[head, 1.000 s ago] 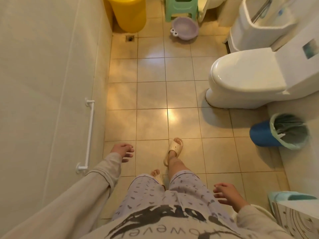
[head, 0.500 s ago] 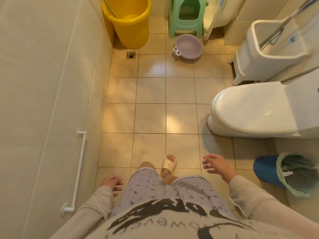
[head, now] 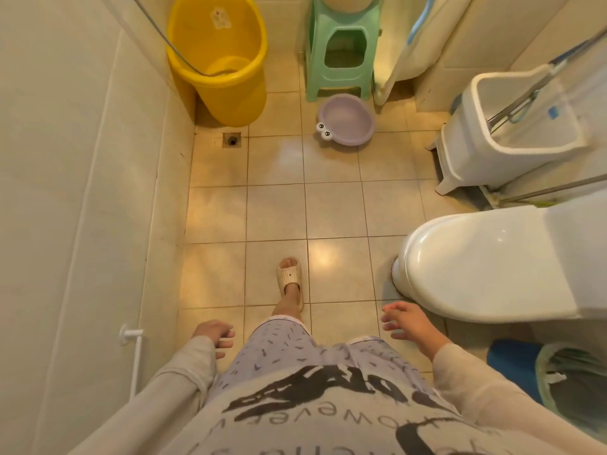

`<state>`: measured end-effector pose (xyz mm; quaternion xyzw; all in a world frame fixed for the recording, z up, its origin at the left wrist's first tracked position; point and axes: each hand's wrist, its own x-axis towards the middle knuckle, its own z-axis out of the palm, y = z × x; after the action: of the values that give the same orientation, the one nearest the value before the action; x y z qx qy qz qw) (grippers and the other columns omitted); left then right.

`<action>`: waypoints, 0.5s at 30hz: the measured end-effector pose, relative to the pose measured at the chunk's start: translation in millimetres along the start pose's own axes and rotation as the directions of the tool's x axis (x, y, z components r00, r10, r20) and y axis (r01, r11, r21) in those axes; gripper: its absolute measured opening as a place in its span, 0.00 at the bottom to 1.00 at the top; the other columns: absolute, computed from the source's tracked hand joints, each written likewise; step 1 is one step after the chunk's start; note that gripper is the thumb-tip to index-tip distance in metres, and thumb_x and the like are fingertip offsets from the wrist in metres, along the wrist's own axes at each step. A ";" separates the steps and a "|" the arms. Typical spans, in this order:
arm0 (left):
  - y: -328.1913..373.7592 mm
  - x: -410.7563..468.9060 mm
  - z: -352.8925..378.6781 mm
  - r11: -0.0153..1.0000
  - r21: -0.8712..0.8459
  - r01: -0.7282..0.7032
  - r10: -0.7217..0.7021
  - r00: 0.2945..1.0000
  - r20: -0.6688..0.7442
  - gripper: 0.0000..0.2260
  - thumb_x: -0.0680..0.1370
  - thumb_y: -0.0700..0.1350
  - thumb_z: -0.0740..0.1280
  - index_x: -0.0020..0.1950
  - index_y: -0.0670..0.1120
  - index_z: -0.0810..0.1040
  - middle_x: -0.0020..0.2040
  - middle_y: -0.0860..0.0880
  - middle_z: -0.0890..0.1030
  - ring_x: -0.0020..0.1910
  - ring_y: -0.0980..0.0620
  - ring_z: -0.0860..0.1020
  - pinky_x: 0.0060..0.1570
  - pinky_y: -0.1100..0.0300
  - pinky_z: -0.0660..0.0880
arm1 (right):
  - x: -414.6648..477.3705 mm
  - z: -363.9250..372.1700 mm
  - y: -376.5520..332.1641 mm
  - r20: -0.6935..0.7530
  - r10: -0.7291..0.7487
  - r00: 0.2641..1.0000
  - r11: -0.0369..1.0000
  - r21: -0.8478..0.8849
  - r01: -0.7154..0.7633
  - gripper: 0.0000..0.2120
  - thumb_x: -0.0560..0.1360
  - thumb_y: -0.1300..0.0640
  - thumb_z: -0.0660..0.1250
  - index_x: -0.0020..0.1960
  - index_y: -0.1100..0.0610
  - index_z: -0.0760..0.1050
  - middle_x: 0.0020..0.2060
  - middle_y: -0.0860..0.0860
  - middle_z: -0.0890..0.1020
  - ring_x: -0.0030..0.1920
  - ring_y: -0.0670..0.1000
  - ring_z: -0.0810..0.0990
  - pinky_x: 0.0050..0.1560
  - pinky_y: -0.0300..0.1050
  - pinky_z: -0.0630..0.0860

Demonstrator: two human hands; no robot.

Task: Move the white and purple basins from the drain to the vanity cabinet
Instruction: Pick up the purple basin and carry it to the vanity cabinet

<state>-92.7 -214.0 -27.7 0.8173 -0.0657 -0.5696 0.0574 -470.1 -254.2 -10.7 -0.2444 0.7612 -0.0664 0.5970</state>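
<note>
A small purple basin [head: 347,119] with two cartoon eyes on its rim sits on the tiled floor in front of a green stool [head: 341,47]. A white basin [head: 407,50] leans upright against the far wall, right of the stool. The floor drain [head: 232,140] lies left of the purple basin. My left hand [head: 213,334] hangs by my left thigh, fingers loosely curled and holding nothing. My right hand [head: 407,323] is held out low with its fingers spread, empty. Both hands are far from the basins.
A yellow bucket [head: 218,60] stands in the far left corner. On the right are a white mop bucket [head: 512,123], a closed toilet [head: 486,264] and a blue lined bin [head: 558,376]. A white grab bar [head: 133,356] is on the left wall.
I have walked forward: the basins, stool and bucket are nearer and lower in view. My right hand swung forward then back a little; my left hand dropped back beside my thigh.
</note>
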 end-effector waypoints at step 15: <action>341.0 13.9 -21.1 0.943 0.115 -0.311 0.298 0.947 0.123 0.08 0.78 0.38 0.61 0.40 0.46 0.74 0.37 0.48 0.77 0.31 0.52 0.73 0.32 0.62 0.67 | 63.3 -37.6 -126.6 -0.123 0.201 0.972 0.952 0.259 -0.164 0.06 0.76 0.60 0.63 0.48 0.63 0.76 0.39 0.59 0.79 0.34 0.54 0.76 0.33 0.42 0.73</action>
<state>-82.5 -551.9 24.2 0.7687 -0.2319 -0.5898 0.0868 -479.1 -400.3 -5.9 -0.0908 0.8085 -0.1229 0.5683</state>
